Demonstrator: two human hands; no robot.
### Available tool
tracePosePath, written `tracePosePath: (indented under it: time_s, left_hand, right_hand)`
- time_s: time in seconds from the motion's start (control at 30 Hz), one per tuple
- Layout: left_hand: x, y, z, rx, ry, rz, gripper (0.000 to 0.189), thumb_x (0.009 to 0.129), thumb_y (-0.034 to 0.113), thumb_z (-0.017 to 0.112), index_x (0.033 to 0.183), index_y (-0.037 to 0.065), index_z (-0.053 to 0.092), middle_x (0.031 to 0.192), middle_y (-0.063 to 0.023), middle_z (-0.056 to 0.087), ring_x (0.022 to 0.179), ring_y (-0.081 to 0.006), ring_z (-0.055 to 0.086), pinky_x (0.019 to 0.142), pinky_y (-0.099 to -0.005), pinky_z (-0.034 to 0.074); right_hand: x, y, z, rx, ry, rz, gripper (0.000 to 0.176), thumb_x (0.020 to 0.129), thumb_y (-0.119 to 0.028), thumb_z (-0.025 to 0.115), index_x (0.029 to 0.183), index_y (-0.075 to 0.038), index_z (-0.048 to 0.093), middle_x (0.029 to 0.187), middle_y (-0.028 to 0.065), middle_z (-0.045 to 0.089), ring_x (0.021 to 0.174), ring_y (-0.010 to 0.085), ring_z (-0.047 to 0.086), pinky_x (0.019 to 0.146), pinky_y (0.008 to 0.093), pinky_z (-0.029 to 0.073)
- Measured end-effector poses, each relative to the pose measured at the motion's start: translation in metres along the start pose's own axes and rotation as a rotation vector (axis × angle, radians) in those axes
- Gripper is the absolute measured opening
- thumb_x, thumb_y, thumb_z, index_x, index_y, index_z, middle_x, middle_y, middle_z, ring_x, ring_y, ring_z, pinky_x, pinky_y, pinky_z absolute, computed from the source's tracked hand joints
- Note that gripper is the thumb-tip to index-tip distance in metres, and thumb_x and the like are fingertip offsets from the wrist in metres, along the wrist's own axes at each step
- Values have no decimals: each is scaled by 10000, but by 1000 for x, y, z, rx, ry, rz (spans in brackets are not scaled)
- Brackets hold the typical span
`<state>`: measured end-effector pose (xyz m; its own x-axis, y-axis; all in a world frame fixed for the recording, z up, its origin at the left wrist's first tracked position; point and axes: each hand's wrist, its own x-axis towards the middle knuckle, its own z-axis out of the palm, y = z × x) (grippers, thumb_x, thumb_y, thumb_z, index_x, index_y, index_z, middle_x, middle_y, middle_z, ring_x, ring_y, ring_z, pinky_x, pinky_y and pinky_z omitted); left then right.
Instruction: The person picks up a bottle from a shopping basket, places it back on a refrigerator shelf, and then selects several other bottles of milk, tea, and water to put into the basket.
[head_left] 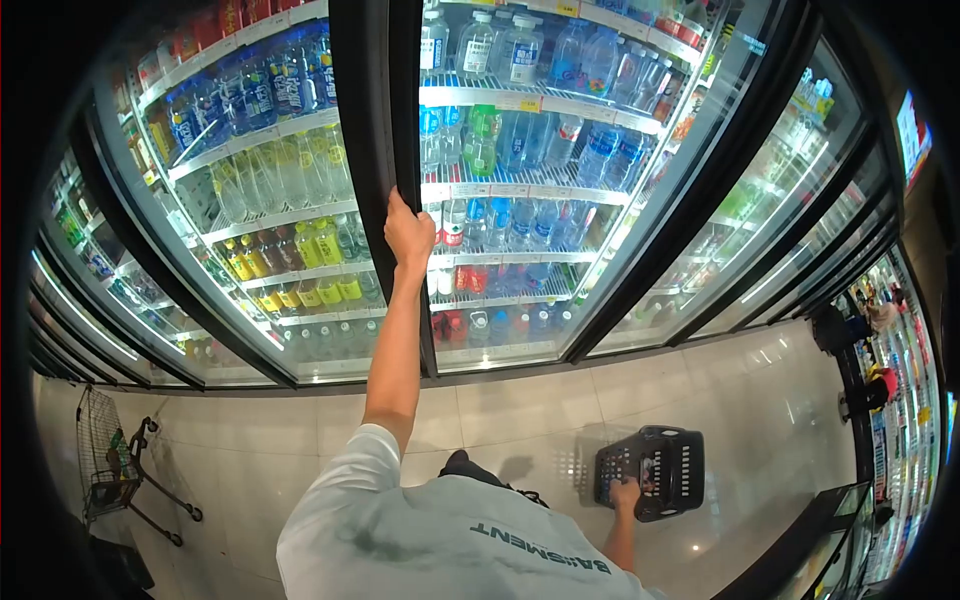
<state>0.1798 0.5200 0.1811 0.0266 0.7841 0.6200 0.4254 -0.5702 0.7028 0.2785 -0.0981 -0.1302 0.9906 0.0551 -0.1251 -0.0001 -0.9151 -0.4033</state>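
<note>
Straight ahead, my left hand point(409, 235) is closed on the black door frame point(378, 150) of a glass-fronted drinks fridge. Shelves of bottles stand behind the glass on both sides of that frame, with clear water bottles point(525, 48) at the upper right and blue-labelled bottles point(245, 95) at the upper left. Down at my right side, my right hand point(625, 493) is wrapped round the handle of a dark plastic shopping basket point(683, 474). Something small lies inside the basket, too small to name.
A wire shopping cart point(105, 455) stands at the lower left on the tiled floor point(520, 410). More glass fridge doors run along both sides. Stocked shelves point(895, 400) line the far right, with dark and pink items, hard to make out, beside them.
</note>
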Motion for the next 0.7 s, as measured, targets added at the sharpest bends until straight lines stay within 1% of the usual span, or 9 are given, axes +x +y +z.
tracePosePath:
  time_s: [0.1,0.17,0.3,0.4,0.47,0.5,0.53,0.6,0.7]
  left_hand:
    - [-11,4,-6,-16,19,9,557,685,18,530,1217,-90,407,1101,-304,538,979,-444,551,863,-453,443]
    - [-28,15,-20,-37,48,15,560,692,31,530,1222,-91,398,1118,-307,526,985,-455,542,865,-460,438]
    - [-79,34,-57,18,68,52,591,697,60,557,1246,-74,382,1154,-293,510,1026,-439,526,869,-462,437]
    - [-116,51,-94,-45,2,51,628,716,105,620,1270,-53,368,1177,-263,504,1061,-394,522,864,-433,449]
    - [-137,63,-120,-157,-141,24,654,733,144,674,1281,-39,368,1174,-233,512,1079,-345,520,855,-394,460]
    - [-146,63,-132,-195,-200,41,576,797,143,652,1273,-39,384,1164,-202,528,1043,-268,554,829,-338,476]
    - [-152,58,-145,-194,-198,46,576,797,143,652,1273,-39,384,1164,-202,528,1043,-268,554,829,-338,476]
    - [-151,48,-165,-667,-365,-163,438,870,138,580,1239,-42,430,1080,-162,582,953,-202,598,800,-291,487]
    - [-128,45,-185,-448,-274,-64,321,920,132,508,1182,-53,478,971,-129,621,853,-154,620,757,-249,492]
  right_hand:
    - [-7,-18,27,17,-143,-160,376,701,-206,644,990,32,601,875,202,655,863,322,638,786,371,489]
    - [-27,-56,16,106,-254,-239,392,719,-229,656,1023,13,597,883,196,652,840,325,639,766,383,499]
    - [-46,-101,27,267,-426,-318,405,749,-223,640,1066,19,572,905,190,651,814,302,649,747,378,506]
    - [-63,-153,-7,443,-512,-582,358,790,-174,615,1087,18,553,915,170,650,750,252,660,675,337,519]
    - [-70,-187,-33,533,-549,-688,334,820,-144,597,1108,14,536,915,152,646,713,212,660,639,304,519]
    - [-75,-207,-52,570,-558,-738,339,828,-136,593,1126,11,525,926,144,642,714,204,655,647,294,516]
    - [-79,-223,-70,575,-557,-741,339,828,-136,593,1126,11,525,926,144,642,714,204,655,647,294,516]
    - [-89,-255,-105,742,-622,-881,343,820,-117,599,1132,2,518,1033,149,587,786,231,637,659,288,510]
    - [-105,-296,-148,828,-570,-1015,408,812,-137,629,1170,-3,488,1052,140,567,841,233,613,680,302,498]
